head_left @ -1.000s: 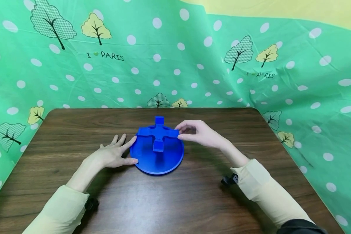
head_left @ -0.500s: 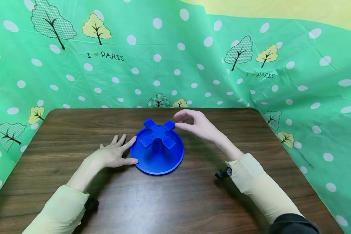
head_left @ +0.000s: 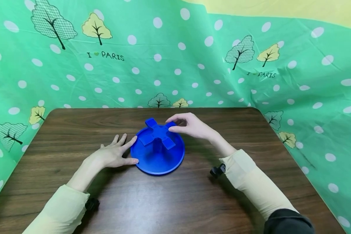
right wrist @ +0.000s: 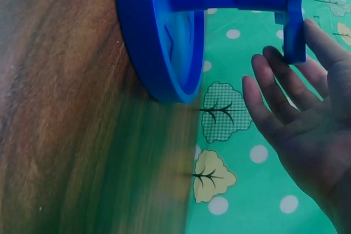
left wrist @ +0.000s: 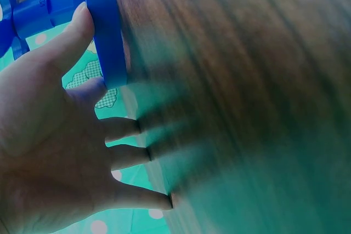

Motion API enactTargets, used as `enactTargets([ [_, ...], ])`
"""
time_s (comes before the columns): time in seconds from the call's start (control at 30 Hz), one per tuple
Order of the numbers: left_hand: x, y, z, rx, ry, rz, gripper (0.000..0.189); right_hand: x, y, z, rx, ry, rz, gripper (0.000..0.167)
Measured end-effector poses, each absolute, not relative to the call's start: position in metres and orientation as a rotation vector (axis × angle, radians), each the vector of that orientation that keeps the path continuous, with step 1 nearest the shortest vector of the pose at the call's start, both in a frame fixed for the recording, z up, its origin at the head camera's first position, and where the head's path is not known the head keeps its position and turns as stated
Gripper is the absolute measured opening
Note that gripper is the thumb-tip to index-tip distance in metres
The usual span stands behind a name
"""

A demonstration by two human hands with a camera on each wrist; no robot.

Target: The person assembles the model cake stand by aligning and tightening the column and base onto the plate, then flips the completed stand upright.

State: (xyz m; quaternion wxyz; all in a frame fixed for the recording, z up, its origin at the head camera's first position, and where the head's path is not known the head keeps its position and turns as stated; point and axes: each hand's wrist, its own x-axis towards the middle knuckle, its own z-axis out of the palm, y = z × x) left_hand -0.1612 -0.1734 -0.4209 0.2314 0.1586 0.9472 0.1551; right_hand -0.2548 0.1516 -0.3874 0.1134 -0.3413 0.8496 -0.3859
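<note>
A brown table carries a blue stand: round base flat, cross-shaped top raised between the hands. The left hand, fingers spread, touches the base's rim; the right hand pinches one arm of the top.

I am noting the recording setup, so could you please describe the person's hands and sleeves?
The left hand and right hand are bare. The left sleeve and right sleeve are pale cream, the right one ending in a wide cuff. A small black device sits at each sleeve's end, and black fabric overlaps the right sleeve farther up.
</note>
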Motion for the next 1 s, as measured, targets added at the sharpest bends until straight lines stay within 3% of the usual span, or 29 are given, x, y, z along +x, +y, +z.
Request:
enactTargets([
  [0.73, -0.161, -0.172, -0.418, 0.425, 2.593, 0.409, 0.096, -0.219, 0.173, -0.386, -0.961, 2.461, -1.157, 0.029],
  [1.0, -0.161, -0.172, -0.418, 0.431, 2.601, 0.417, 0.096, -0.214, 0.175, -0.380, -0.990, 2.531, -1.179, 0.021],
])
